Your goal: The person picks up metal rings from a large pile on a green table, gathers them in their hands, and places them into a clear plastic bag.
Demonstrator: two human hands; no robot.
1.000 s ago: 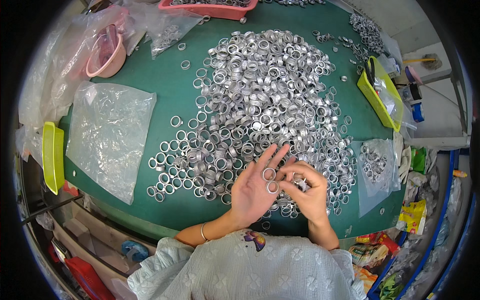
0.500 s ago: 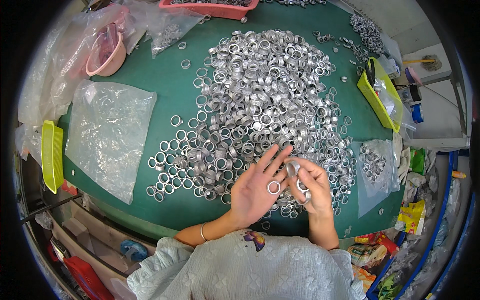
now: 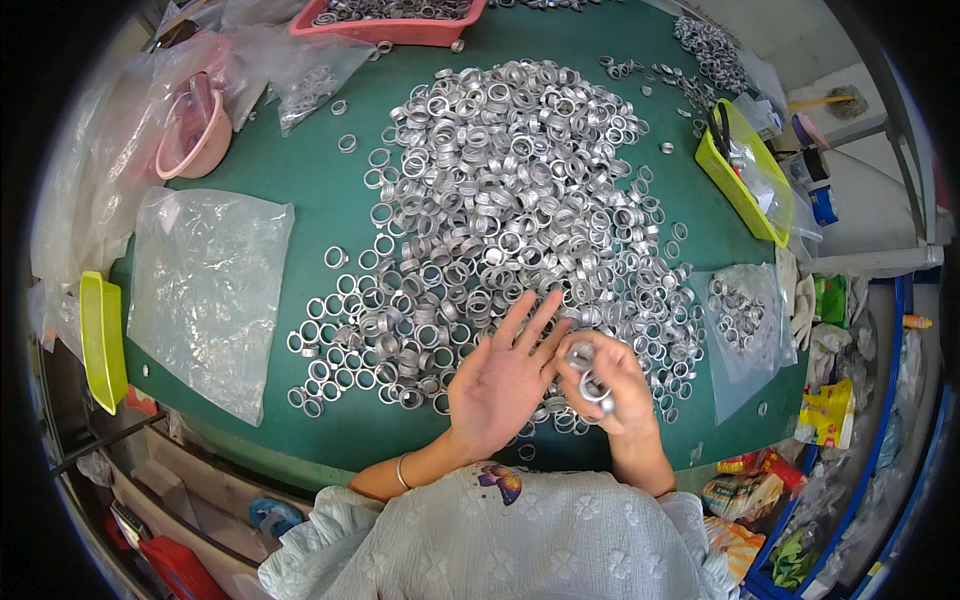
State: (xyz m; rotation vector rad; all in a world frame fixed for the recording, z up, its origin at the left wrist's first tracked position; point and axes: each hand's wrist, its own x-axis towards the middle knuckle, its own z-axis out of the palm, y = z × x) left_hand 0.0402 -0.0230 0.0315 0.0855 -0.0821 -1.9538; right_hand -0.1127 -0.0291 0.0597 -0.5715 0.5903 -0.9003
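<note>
A large heap of silver metal rings (image 3: 510, 170) covers the middle of the green table (image 3: 320, 220). At its near edge, my left hand (image 3: 493, 392) lies palm up with the fingers stretched, and no ring shows on it. Close beside its fingertips, my right hand (image 3: 622, 385) is closed around a few metal rings (image 3: 592, 383), slightly blurred. How many rings it holds is partly hidden by the fingers.
A clear plastic bag (image 3: 210, 300) lies flat on the left, near a yellow-green basket (image 3: 103, 340) and a pink bowl (image 3: 205, 148). A red tray (image 3: 430, 33) of rings stands at the back. On the right are a yellow-green basket (image 3: 740, 180) and a bag of rings (image 3: 740, 320).
The ring that lay against my left fingers is gone from there. My right hand has turned and closed more around its rings. The whole view has shifted slightly.
</note>
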